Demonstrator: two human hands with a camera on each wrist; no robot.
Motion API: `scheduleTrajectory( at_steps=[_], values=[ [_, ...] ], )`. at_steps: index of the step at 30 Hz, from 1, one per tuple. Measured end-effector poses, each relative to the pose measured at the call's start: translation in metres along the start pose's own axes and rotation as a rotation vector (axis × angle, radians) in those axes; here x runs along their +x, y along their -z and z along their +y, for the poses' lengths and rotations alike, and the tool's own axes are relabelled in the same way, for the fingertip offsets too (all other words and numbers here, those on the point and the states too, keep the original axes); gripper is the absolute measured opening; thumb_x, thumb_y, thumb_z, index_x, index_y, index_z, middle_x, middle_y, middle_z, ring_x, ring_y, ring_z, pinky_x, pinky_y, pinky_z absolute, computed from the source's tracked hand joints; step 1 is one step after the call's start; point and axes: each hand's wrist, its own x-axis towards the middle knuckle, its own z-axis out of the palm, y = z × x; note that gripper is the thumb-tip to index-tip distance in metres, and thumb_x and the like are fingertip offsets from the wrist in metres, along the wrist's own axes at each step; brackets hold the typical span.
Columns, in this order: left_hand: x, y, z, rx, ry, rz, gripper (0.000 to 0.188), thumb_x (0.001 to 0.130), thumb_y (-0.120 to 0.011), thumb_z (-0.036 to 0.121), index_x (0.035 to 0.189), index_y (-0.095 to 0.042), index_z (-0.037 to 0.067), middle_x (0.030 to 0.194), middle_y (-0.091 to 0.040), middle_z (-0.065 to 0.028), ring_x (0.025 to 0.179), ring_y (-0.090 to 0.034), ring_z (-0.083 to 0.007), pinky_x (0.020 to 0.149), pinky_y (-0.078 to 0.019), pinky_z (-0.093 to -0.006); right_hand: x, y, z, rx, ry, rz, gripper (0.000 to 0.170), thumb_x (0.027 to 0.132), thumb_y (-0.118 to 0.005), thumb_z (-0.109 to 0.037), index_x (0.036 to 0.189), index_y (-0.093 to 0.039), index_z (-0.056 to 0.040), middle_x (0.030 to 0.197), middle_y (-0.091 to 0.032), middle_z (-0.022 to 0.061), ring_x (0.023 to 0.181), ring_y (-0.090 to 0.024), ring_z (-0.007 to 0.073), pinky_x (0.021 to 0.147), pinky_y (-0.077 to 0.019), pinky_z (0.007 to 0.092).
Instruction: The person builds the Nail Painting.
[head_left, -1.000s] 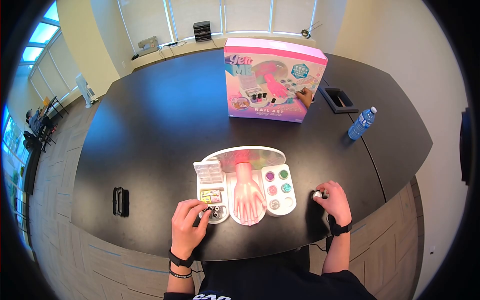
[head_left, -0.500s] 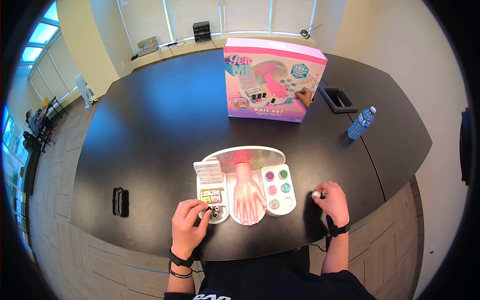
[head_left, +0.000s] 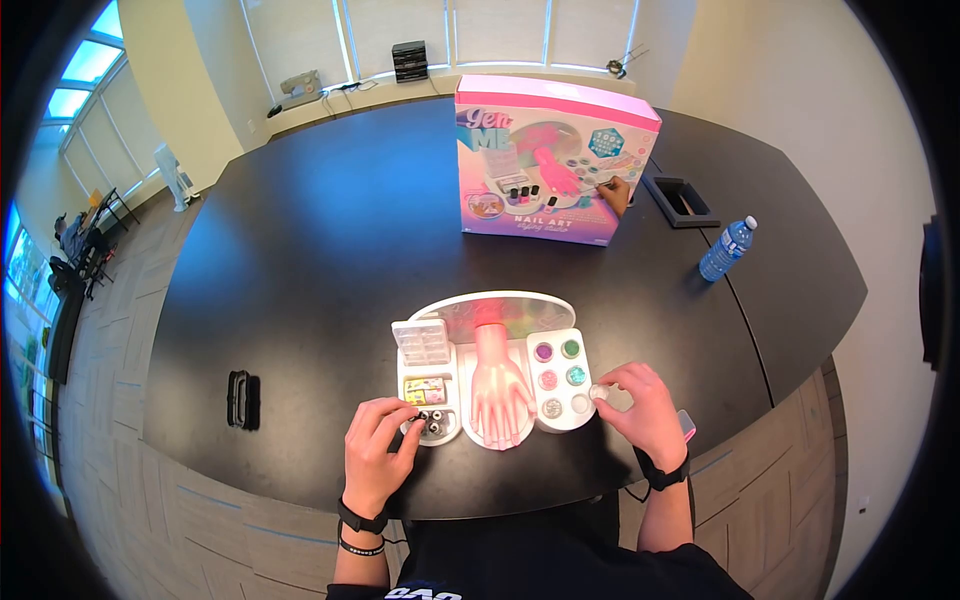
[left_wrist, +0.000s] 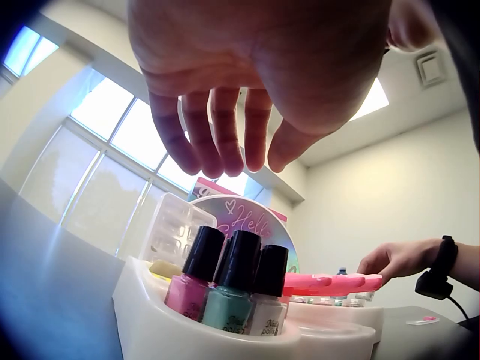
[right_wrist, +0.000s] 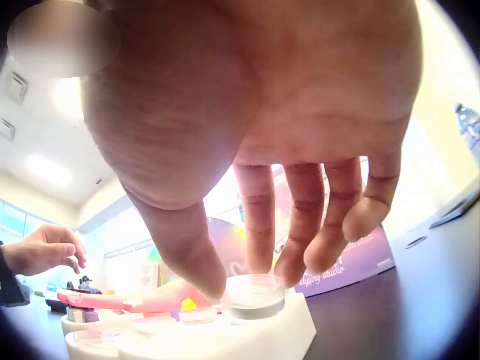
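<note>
My right hand (head_left: 645,415) pinches a small clear round jar (right_wrist: 255,296) between thumb and fingers, right at the outer edge of the white tray (head_left: 565,428). In that tray sit several glitter pots (head_left: 575,375), with one bare round recess near the front. My left hand (head_left: 380,450) hovers with loosely bent fingers over several black-capped nail polish bottles (left_wrist: 226,306), holding nothing. Pink, teal and white bottles show in the left wrist view, standing in the white left compartment (left_wrist: 150,307). A pink model hand (head_left: 497,390) lies palm down between the two sides, before a curved mirror (head_left: 525,315).
Behind the set stands a large nail art box (head_left: 550,165). A water bottle (head_left: 728,248) is at the back right, near a dark table recess (head_left: 710,220). A black case (head_left: 240,400) lies to the left. A flat pink-edged thing (head_left: 687,425) lies beside my right wrist.
My right hand has moved left with the jar, from over the bare table to the white tray's edge. The left hand stays over the polish bottles.
</note>
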Motion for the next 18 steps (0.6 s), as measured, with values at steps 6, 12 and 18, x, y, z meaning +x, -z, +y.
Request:
scheduleTrajectory(
  at_steps=[6, 12, 18],
  values=[
    [-0.001, 0.001, -0.001, -0.012, 0.011, -0.010, 0.021, 0.087, -0.083, 0.002, 0.106, -0.075, 0.003, 0.108, -0.074, -0.0117, 0.099, -0.070, -0.0332, 0.085, -0.0574, -0.0428, 0.002, -0.006, -0.007, 0.019, 0.047, -0.058, 0.022, 0.082, -0.088, -0.014, 0.101, -0.079, -0.0068, 0.102, -0.074, 0.0084, 0.099, -0.068, 0.0318, 0.091, -0.0564, 0.0433],
    [-0.001, 0.001, -0.001, -0.017, 0.012, -0.019, 0.021, 0.087, -0.083, 0.001, 0.106, -0.075, 0.003, 0.108, -0.074, -0.0116, 0.099, -0.070, -0.0331, 0.085, -0.0575, -0.0426, 0.001, -0.012, -0.007, 0.036, 0.054, -0.098, 0.023, 0.082, -0.088, -0.015, 0.102, -0.080, -0.0070, 0.103, -0.075, 0.0082, 0.099, -0.067, 0.0314, 0.092, -0.0566, 0.0430],
    [-0.001, 0.000, 0.000, -0.020, 0.011, -0.018, 0.021, 0.087, -0.084, 0.001, 0.106, -0.075, 0.003, 0.108, -0.074, -0.0115, 0.099, -0.070, -0.0330, 0.085, -0.0575, -0.0426, -0.001, -0.014, -0.008, 0.031, 0.044, -0.119, 0.023, 0.082, -0.088, -0.015, 0.102, -0.080, -0.0070, 0.102, -0.074, 0.0081, 0.098, -0.068, 0.0309, 0.092, -0.0563, 0.0428]
  ],
)
